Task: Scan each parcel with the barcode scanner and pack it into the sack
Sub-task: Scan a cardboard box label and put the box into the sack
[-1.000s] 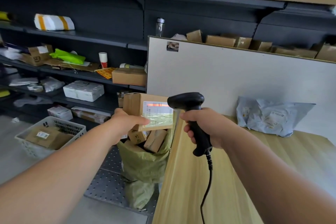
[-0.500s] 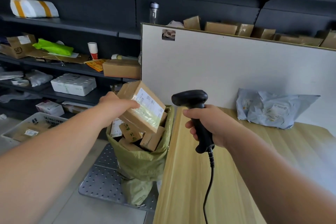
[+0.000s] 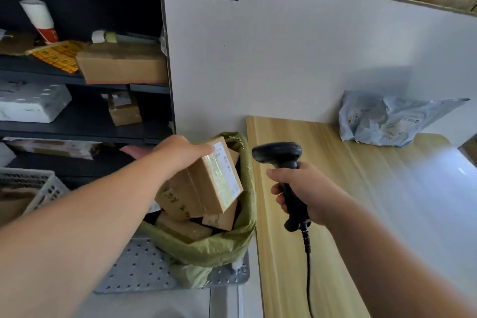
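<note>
2 full hands: left hand [image 3: 180, 153] around a taped parcel [image 3: 210, 186] in the sack [image 3: 219, 248] mouth, right hand [image 3: 308, 193] around the scanner [image 3: 277, 153].

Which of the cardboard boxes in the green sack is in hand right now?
The topmost box, white shipping label facing up: the left hand grips its far end. The boxes beneath lie loose, untouched.

The sack [image 3: 222, 245] is stuffed with boxes [image 3: 180, 204], and the top box [image 3: 216, 183] sticks out above its rim. Shelves [image 3: 77, 129] and the worktop [image 3: 387, 175] edge stand close on each side. Wide wood lies free before a grey bag [image 3: 392, 119].
</note>
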Available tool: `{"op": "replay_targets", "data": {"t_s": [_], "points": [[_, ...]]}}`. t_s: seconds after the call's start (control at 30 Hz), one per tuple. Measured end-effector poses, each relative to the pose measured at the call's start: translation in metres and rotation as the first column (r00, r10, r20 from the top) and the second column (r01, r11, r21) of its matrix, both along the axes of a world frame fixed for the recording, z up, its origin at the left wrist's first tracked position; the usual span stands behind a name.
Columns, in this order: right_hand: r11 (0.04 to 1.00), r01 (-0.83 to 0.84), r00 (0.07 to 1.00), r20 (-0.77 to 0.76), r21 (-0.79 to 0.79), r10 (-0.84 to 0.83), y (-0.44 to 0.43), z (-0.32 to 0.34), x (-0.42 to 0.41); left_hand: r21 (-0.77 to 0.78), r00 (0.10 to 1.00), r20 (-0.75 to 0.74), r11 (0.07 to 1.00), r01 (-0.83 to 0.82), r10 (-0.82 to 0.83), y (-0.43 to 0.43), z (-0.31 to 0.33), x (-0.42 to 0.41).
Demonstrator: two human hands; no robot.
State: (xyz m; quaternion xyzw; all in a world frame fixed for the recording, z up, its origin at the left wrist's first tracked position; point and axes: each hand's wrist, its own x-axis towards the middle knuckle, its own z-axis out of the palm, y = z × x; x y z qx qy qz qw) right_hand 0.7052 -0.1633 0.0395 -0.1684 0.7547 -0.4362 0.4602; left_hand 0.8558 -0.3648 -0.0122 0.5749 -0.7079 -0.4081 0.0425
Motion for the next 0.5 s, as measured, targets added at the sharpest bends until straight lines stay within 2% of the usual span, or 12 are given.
{"op": "replay_targets", "data": {"t_s": [0.13,0.2,0.3,0.37,0.43,0.5], "points": [[0.994,0.097,0.995,0.006,0.057,-0.097,-0.034,-0.021,0.001,0.026,0.991,0.099,0.995,0.093,-0.095,-0.032,-0.025,-0.022],[0.988,0.125,0.992,0.01,0.088,-0.127,-0.045,-0.032,0.002,0.013,0.987,0.101,0.993,0.121,-0.121,-0.037,-0.037,-0.03],[0.984,0.144,0.989,0.024,0.108,-0.148,-0.054,-0.044,0.004,-0.098,0.971,0.044,0.966,0.24,-0.237,-0.034,-0.057,-0.032],[0.981,0.16,0.986,0.019,0.114,-0.163,-0.057,-0.048,0.004,-0.181,0.939,-0.001,0.924,0.337,-0.343,-0.027,-0.068,-0.027],[0.978,0.172,0.985,0.013,0.117,-0.175,-0.06,-0.049,0.002,-0.261,0.871,0.034,0.837,0.481,-0.49,-0.019,-0.076,-0.022],[0.977,0.179,0.983,0.009,0.114,-0.182,-0.062,-0.049,0.001,-0.277,0.802,0.093,0.758,0.59,-0.59,-0.019,-0.081,-0.021]]}}
